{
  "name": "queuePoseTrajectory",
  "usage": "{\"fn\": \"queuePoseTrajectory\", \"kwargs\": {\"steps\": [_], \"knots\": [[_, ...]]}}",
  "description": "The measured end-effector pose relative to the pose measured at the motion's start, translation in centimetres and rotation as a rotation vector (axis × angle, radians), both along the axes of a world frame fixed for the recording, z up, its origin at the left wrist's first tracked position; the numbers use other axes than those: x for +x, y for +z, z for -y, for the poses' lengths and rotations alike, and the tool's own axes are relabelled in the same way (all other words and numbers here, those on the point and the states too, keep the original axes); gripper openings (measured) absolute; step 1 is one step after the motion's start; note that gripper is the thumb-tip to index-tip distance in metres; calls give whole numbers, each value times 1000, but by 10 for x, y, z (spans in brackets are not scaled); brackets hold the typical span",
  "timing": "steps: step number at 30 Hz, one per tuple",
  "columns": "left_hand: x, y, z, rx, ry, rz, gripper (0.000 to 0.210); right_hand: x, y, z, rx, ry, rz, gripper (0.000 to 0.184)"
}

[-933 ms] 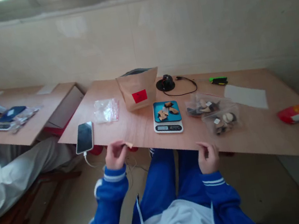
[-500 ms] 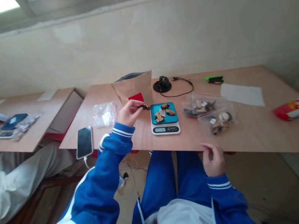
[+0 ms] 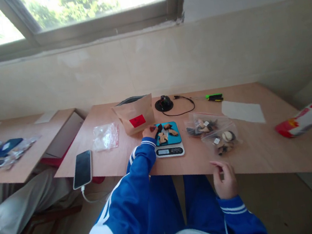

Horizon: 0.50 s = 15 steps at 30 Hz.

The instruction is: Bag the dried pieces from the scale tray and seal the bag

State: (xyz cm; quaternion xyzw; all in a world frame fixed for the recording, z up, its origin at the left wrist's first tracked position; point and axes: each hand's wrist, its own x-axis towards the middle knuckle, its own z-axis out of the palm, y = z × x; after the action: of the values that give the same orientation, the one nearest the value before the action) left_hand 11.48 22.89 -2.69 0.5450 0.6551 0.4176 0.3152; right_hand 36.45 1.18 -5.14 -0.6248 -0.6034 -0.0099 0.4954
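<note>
Dark piece [image 3: 159, 127] over scale [image 3: 167, 139], left hand [image 3: 150, 132] fingers pinching it, right hand [image 3: 225, 180] loosely curled, empty.

daylight from window [image 3: 69, 8] | glare overexposed | soft shadows | edges warped

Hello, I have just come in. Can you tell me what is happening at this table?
A person in a blue jacket sits at the plywood table. The left hand holds a small dark piece at the edge of the small digital scale with a blue top, where several brown pieces lie. The right hand rests at the table's near edge, holding nothing visible. Two clear plastic bags of similar pieces lie right of the scale.
</note>
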Motion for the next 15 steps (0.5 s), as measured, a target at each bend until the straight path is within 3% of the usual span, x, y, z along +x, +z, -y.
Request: {"fn": "queuePoseTrajectory", "kwargs": {"steps": [4,9,12,15], "knots": [[-6,8,18,88,5,2,7,-3,3,-3,6,21,1,21],[-30,29,77,231,39,11,15,-8,1,-5,1,64,-9,21],[-42,60,94,348,80,-5,19,-14,5,-6,-7,90,-37,21],[-50,105,80,660,127,-165,24,-24,26,-17,-6,158,-120,19]]}}
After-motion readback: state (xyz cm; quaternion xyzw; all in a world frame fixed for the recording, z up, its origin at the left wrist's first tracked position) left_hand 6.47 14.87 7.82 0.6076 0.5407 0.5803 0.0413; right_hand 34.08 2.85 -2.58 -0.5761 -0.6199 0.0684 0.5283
